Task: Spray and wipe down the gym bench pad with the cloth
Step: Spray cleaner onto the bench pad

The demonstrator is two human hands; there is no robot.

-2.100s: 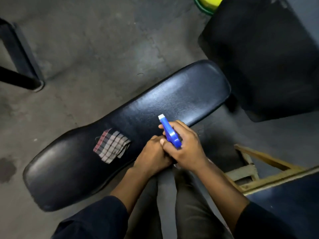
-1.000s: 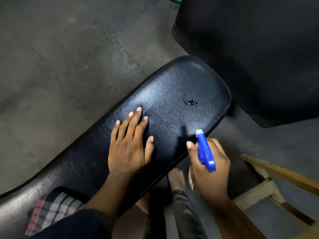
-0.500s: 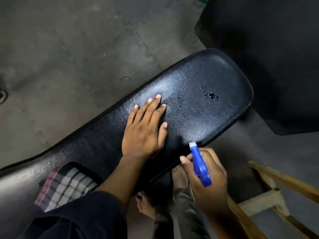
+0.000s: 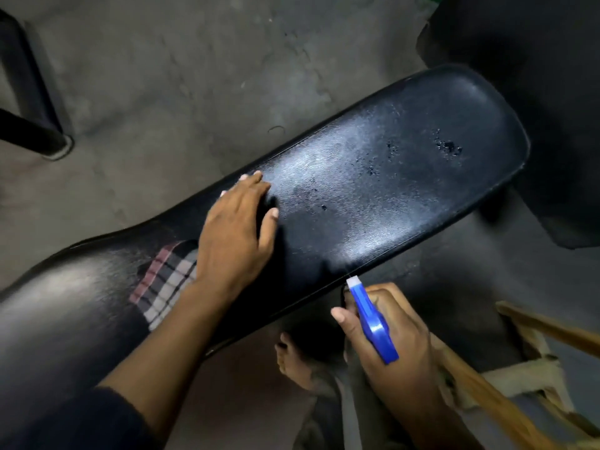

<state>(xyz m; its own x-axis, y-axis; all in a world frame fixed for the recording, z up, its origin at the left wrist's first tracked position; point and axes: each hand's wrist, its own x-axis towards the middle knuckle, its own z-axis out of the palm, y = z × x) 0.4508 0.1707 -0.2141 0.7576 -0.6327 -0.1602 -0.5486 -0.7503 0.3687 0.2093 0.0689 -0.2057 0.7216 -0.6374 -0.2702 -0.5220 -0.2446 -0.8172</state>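
The long black gym bench pad (image 4: pixel 406 203) runs from lower left to upper right, with wet droplets and dark spray spots on its right half. My left hand (image 4: pixel 237 235) lies flat on the pad's middle, fingers apart, holding nothing. A checked cloth (image 4: pixel 165 284) lies on the pad just left of that wrist, partly hidden by my forearm. My right hand (image 4: pixel 393 345) grips a spray bottle with a blue head (image 4: pixel 371 319) beside the pad's near edge, its white nozzle aimed at the pad. The bottle's body is hidden in my hand.
Grey concrete floor (image 4: pixel 181 76) surrounds the bench. A black metal frame leg (image 4: pixel 29 102) stands at the far left. A large dark object (image 4: pixel 535 76) fills the upper right. A wooden frame (image 4: pixel 532 371) sits at lower right. My bare foot (image 4: pixel 292 362) rests under the pad's near edge.
My left hand left the bottle and came down flat on the pad, then slid a little toward the cloth. Wet spray spots have appeared on the pad's right half.
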